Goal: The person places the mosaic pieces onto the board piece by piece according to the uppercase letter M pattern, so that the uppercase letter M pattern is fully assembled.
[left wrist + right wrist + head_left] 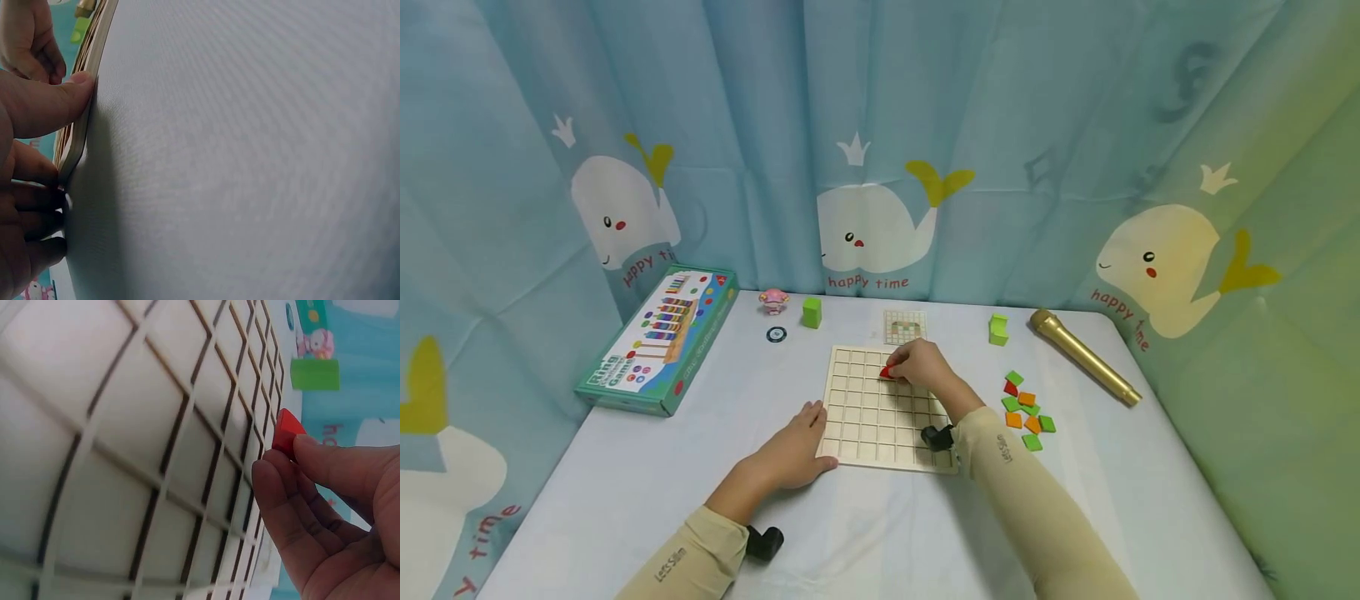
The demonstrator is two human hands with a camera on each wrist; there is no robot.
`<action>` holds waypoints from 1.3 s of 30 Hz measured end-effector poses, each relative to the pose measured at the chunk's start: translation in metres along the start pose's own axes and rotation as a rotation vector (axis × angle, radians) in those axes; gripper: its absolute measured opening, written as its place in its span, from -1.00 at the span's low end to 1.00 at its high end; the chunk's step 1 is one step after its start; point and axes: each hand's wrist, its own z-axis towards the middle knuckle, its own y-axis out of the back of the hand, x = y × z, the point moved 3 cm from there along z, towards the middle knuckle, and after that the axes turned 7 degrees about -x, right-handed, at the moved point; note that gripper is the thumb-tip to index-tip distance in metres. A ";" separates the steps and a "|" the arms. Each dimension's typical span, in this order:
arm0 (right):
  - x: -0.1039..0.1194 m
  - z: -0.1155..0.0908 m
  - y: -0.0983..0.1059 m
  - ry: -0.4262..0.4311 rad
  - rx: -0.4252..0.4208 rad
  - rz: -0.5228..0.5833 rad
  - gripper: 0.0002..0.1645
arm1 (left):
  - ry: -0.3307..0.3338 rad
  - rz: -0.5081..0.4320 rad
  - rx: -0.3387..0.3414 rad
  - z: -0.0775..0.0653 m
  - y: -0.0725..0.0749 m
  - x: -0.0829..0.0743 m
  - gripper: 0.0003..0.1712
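My right hand (921,364) and wrist cover several squares of the grid board (865,423), and the near edge of the picture card (906,323) is partly lost behind my knuckles; its print is too small to read. The red piece (287,432) shows only in part, pinched between my thumb and fingertips over the far rows, and I can't tell whether it touches the wood. In the left wrist view my left hand (793,450) is cut off at the frame's edge.

My right arm reaches forward and across from the right, hand bent down. My left hand lies loosely spread at the board's near left corner, thumb against the near edge, fingers along the side, gripping nothing.

The desk (865,533) wears a white cover. Loose orange, green and red tiles (1032,442) lie right of the board, near a gold microphone (1086,358); a game box (658,346) sits far left. Blue whale-print curtains (760,167) surround it.
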 end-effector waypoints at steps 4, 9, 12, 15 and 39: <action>0.004 0.001 -0.010 0.015 0.011 0.010 -0.90 | -0.001 -0.003 0.005 0.001 -0.001 -0.001 -0.03; 0.011 0.001 -0.017 0.038 0.016 0.007 -0.90 | 0.003 -0.007 0.011 0.001 -0.003 -0.002 -0.02; 0.016 0.001 -0.021 0.046 0.023 0.021 -0.89 | 0.001 -0.008 0.009 0.003 -0.002 -0.002 -0.02; 0.020 0.001 -0.025 0.045 0.034 0.045 -0.90 | -0.007 0.001 0.008 0.004 -0.002 -0.002 -0.02; 0.030 0.006 -0.050 0.192 0.014 -0.203 -0.92 | -0.019 -0.003 -0.013 -0.003 0.001 -0.001 -0.04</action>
